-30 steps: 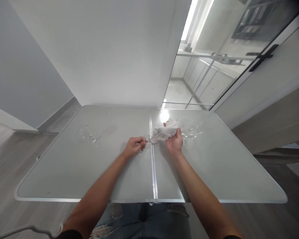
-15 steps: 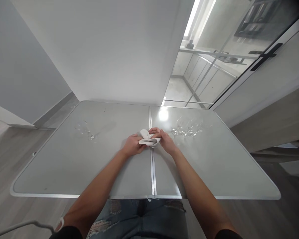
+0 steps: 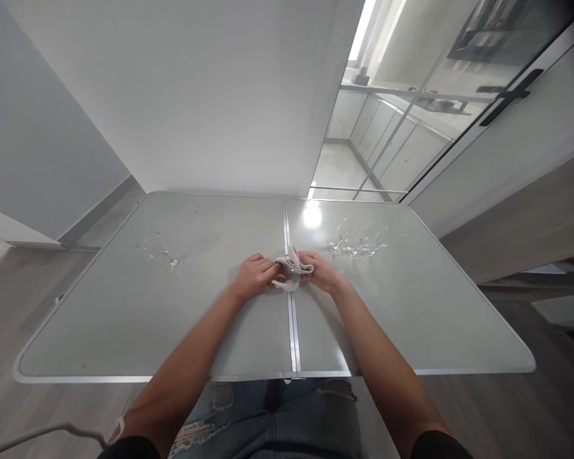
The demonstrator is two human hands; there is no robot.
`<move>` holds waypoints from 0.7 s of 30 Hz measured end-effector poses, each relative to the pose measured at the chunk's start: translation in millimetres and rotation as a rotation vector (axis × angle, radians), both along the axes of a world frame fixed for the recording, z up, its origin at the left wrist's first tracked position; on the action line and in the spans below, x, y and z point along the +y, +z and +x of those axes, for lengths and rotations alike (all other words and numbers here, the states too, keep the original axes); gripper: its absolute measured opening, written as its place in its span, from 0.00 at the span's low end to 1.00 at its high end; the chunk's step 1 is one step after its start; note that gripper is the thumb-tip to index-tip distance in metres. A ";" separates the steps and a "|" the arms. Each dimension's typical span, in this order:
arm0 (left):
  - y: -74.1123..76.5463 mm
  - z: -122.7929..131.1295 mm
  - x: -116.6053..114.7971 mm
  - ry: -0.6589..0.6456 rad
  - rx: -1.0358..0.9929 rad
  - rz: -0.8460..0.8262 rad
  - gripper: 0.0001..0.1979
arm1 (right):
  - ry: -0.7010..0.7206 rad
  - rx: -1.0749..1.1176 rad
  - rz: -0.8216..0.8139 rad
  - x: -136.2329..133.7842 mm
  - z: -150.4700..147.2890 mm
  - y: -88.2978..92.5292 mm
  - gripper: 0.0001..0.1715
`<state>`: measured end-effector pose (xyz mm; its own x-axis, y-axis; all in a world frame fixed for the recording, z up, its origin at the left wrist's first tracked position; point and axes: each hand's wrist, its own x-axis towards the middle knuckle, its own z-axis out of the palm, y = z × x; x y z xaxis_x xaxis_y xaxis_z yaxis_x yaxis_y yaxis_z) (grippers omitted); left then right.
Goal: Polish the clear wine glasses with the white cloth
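Observation:
A crumpled white cloth (image 3: 292, 262) is bunched between my two hands over the table's middle seam. My left hand (image 3: 255, 276) is closed at the cloth's left side, with its fingertips pressed into the folds. On the other side, my right hand (image 3: 322, 270) curls its fingers around the cloth's right edge. A glassy glint shows among the folds, but whatever the cloth wraps is mostly hidden. To the right stand several clear stemmed glasses (image 3: 362, 243) close together. Another clear stemmed glass (image 3: 158, 248) is on the left half of the table.
The pale grey folding table (image 3: 210, 335) has a metal rim and a metal seam across its middle. Behind it rises a white wall (image 3: 210, 108). A glass-paned sliding door (image 3: 387, 146) is at the back right. A cable (image 3: 60, 431) runs near my left elbow.
The cloth has been turned and refolded, and one fold now stands up. My left fingers have moved onto its near-left side, while my right hand has shifted to its right edge.

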<state>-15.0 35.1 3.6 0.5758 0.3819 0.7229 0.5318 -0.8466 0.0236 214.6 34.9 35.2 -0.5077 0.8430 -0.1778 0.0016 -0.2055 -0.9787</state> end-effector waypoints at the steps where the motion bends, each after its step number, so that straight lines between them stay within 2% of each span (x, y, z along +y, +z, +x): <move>1: 0.2 0.5 0.4 0.006 0.005 0.001 0.06 | -0.002 -0.006 0.020 -0.3 -0.1 0.4 0.21; 3: -0.5 1.3 1.6 0.030 0.000 -0.004 0.08 | -0.025 -0.074 0.195 -1.3 -0.3 3.5 0.21; 6: -3.1 2.3 3.4 0.057 -0.075 -0.039 0.11 | -0.019 -0.201 0.611 -1.4 0.6 7.8 0.24; 8: -4.3 2.8 4.1 0.051 -0.136 -0.113 0.12 | 0.021 -0.252 0.853 -0.3 2.0 7.5 0.23; 10: -4.8 2.9 4.2 0.035 -0.171 -0.201 0.13 | 0.047 -0.279 0.988 0.4 3.1 6.4 0.19; 11: -4.9 2.7 4.2 0.025 -0.180 -0.228 0.13 | 0.048 -0.283 1.001 0.1 3.2 6.4 0.18; 12: -5.0 2.1 4.2 0.015 -0.185 -0.237 0.13 | 0.039 -0.280 0.978 -0.6 2.9 7.1 0.18; 14: -5.4 0.4 4.5 -0.011 -0.168 -0.205 0.13 | 0.004 -0.253 0.816 -3.0 1.2 10.2 0.22; 18: -6.4 -1.9 4.9 -0.073 -0.060 -0.091 0.11 | -0.031 -0.145 0.277 -6.5 -2.8 15.3 0.22; 21: -5.2 0.4 3.4 -0.088 -0.027 -0.034 0.11 | -0.045 -0.030 -0.091 -3.2 -2.7 8.9 0.18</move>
